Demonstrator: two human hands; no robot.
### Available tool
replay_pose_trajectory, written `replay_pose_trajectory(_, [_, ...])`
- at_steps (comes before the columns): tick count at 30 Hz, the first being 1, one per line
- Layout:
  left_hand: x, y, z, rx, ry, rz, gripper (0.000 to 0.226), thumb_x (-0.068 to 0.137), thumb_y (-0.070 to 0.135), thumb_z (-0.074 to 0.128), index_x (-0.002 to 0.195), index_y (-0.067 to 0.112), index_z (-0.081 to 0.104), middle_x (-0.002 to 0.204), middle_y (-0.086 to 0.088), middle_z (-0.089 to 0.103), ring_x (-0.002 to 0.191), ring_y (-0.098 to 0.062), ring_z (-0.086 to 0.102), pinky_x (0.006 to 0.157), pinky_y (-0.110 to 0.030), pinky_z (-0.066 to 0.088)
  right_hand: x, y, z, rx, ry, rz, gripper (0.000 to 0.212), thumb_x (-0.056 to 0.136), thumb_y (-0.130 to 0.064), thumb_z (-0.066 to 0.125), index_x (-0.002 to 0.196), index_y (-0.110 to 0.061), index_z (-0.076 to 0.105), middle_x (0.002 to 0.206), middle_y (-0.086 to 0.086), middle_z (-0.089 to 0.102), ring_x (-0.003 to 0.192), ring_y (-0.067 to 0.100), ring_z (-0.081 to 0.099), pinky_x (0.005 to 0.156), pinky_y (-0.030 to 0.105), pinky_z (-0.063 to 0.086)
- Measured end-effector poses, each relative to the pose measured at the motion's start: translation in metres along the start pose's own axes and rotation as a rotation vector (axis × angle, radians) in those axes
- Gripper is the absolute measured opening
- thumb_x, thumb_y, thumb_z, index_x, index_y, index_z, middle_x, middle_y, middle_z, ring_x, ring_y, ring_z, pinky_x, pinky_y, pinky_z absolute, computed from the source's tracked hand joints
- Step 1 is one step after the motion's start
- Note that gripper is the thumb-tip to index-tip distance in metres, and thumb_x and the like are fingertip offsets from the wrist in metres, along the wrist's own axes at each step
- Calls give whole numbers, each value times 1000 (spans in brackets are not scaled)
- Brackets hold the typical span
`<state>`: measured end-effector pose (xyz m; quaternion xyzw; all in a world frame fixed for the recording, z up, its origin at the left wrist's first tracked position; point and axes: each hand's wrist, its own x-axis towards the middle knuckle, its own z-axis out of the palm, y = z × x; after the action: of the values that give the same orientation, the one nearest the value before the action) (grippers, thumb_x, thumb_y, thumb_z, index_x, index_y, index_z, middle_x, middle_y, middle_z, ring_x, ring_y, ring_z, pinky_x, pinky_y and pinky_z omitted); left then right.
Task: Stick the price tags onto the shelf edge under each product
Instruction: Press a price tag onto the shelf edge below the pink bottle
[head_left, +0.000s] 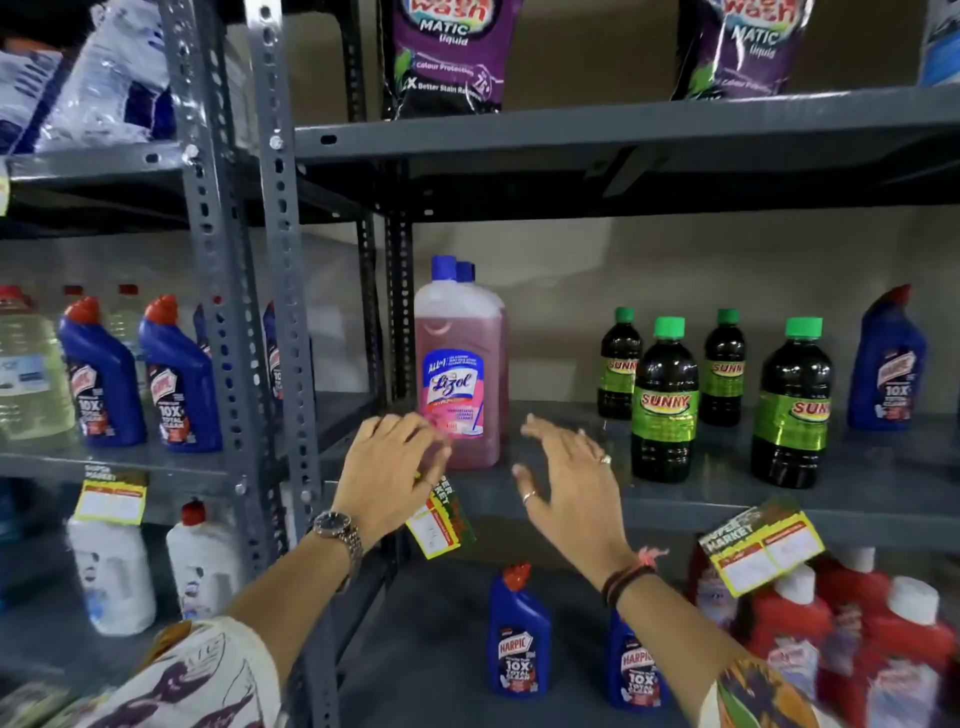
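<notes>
A tag is being held by the left hand, fingers pinched on it, right at the shelf edge just below the Lizol bottle. The right hand is spread wide, empty. Pressing flat probably comes next.

Between the pink Lizol bottle and the nearest Sunny bottle the shelf lies bare, wide enough for my right hand. My left hand crowds the Lizol bottle; the upright post blocks its left side, and the shelf above caps the gap
</notes>
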<state>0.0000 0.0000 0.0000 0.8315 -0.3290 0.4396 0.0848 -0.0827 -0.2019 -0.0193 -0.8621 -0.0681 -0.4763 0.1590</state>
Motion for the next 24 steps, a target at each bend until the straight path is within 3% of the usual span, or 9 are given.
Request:
replay_pose_trajectory(3, [-15,-5,11,-92,-4,-7,28,91,39,40,92,24,65,88,8,69,76,-18,63,70,-34,46,-20,-8,21,72,-40,-10,15,78,-29,65,91,-22,61,119,-4,65,103,16,60,103,40,37])
replay_pose_trajectory(6, [-25,-6,17,-172,-21,-56,31,92,43,37,94,25,62,83,10,70,70,-14,65,57,-30,48,-35,-10,44,13,-139,-4,13,76,-38,64,80,-26,65,121,-5,65,109,16,57,103,45,32])
replay_pose_trajectory(9, [-28,-7,19,-193,34,-80,30,91,45,38,91,26,61,72,10,68,61,-13,63,48,-24,41,-39,-10,55,-129,-181,-6,19,74,-44,68,81,-26,71,127,-1,61,119,20,50,106,48,20])
replay_pose_trajectory(14, [-31,-6,20,-148,25,-94,25,92,42,40,85,23,54,59,7,63,47,-12,56,39,-13,20,-39,-17,59,-215,-205,29,9,74,-33,70,76,-24,70,129,2,58,119,25,46,105,52,20])
replay_pose_trajectory(17, [-33,-9,23,-167,13,-104,23,93,40,37,84,22,48,55,6,60,43,-13,53,37,-19,24,-39,-17,58,-226,-180,2,14,84,-28,53,88,-20,63,124,3,61,117,26,48,104,52,25])
replay_pose_trajectory(20, [-36,-14,22,-256,11,-152,20,93,42,29,84,26,37,49,3,57,39,-16,51,37,-27,35,-32,-19,49,-159,-110,35,30,87,-29,35,98,-17,60,98,0,70,101,23,59,96,46,38])
replay_pose_trajectory(22, [-40,-17,23,-281,13,-155,20,93,44,27,83,28,33,47,3,56,38,-14,50,37,-28,36,-28,-21,45,-121,-92,60,32,87,-30,31,95,-17,59,86,-2,71,89,22,61,89,43,41])
replay_pose_trajectory(24, [-47,-20,26,-317,5,-150,22,94,48,29,80,31,34,52,4,61,41,-10,53,37,-26,35,-27,-20,44,-104,-100,62,31,87,-31,31,94,-18,59,86,-3,71,87,20,62,88,42,41])
